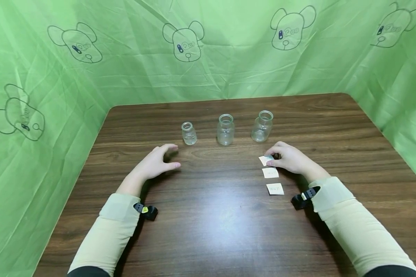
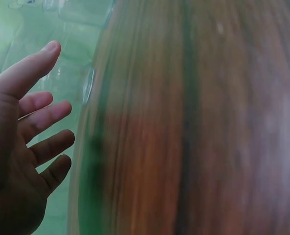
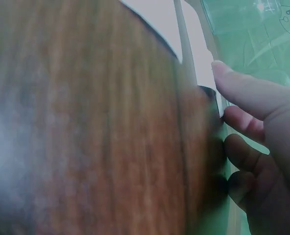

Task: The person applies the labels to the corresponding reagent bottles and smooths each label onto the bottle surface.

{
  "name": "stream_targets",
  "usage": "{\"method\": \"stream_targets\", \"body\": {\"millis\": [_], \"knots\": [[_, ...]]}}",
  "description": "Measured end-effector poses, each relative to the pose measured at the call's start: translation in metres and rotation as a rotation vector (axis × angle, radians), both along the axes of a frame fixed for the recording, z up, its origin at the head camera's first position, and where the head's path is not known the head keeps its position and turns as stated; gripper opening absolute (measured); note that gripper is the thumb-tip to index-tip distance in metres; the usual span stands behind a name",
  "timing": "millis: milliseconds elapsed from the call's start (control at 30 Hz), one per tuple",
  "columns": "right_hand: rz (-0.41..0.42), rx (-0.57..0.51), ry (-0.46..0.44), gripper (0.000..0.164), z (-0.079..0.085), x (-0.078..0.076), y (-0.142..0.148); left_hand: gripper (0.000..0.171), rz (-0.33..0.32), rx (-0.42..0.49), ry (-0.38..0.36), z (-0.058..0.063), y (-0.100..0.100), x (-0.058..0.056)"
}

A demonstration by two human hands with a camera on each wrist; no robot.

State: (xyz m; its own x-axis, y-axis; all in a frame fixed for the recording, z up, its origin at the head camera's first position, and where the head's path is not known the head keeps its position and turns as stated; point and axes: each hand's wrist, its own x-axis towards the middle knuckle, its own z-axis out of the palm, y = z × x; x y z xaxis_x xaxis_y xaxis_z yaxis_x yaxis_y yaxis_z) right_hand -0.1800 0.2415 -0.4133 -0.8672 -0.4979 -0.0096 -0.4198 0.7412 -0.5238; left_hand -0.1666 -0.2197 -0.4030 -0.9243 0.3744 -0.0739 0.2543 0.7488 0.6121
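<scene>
In the head view, three small white paper slips with faint writing lie in a column on the table: a far slip [image 1: 264, 159], a middle slip [image 1: 270, 173] and a near slip [image 1: 275, 189]. My right hand [image 1: 291, 158] is at the far slip, thumb and index finger pinching at its edges and partly covering it. The right wrist view has the thumb [image 3: 242, 88] beside a slip's white edge. My left hand [image 1: 156, 162] hovers over the table at left, thumb and fingers spread apart, holding nothing. The small jar is nearest to it.
Across the back of the table [image 1: 201, 231] stand three lidless clear glass jars: a small jar [image 1: 189, 134], a middle jar [image 1: 225, 130] and a right jar [image 1: 262, 127]. A green curtain [image 1: 131, 73] with printed bear heads surrounds the table's back and sides.
</scene>
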Motion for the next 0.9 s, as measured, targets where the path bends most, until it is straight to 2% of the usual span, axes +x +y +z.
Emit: {"method": "stream_targets", "body": {"millis": [400, 600, 900], "knots": [[-0.034, -0.007, 0.010, 0.015, 0.000, 0.002, -0.006, 0.060, -0.044, 0.048, -0.019, -0.001, 0.023, -0.004], [-0.050, -0.053, 0.037, 0.019, 0.006, 0.000, -0.016, 0.057, -0.042, 0.051, -0.028, 0.002, 0.035, -0.005], [-0.025, -0.168, 0.096, 0.021, 0.016, -0.002, -0.044, 0.048, -0.095, 0.073, 0.002, 0.007, 0.061, -0.009]]}}
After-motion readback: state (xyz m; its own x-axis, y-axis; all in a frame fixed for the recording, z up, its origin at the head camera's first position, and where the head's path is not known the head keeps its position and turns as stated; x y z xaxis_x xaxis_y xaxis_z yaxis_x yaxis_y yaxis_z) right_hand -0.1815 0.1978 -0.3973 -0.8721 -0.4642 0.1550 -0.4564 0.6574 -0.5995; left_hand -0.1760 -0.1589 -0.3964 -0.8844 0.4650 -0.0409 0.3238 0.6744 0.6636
